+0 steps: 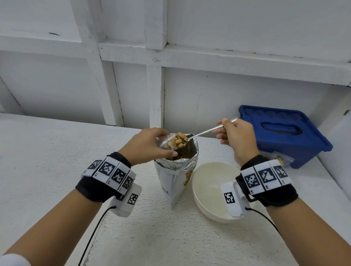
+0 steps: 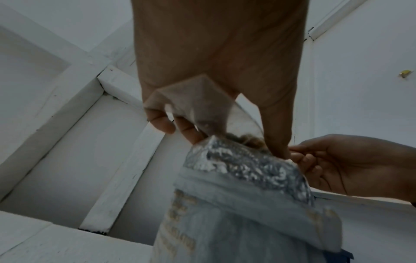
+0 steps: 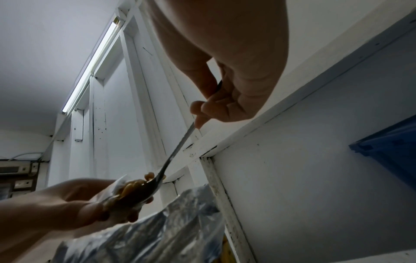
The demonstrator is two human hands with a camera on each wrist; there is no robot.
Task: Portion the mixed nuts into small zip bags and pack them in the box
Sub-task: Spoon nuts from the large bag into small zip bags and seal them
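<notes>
An open foil nut pouch stands on the white counter. My left hand pinches a small clear zip bag between fingers and thumb, right over the pouch's mouth. My right hand grips the handle of a metal spoon. The spoon's bowl is heaped with mixed nuts and sits at the mouth of the small bag. From the right wrist, the spoon slants down to the nuts beside the left hand. How many nuts lie inside the small bag is hidden.
A white bowl stands just right of the pouch, under my right wrist. At the back right, a blue box with its lid on sits against the wall. Small bags of nuts lie at the box's front. A white panelled wall runs behind the counter.
</notes>
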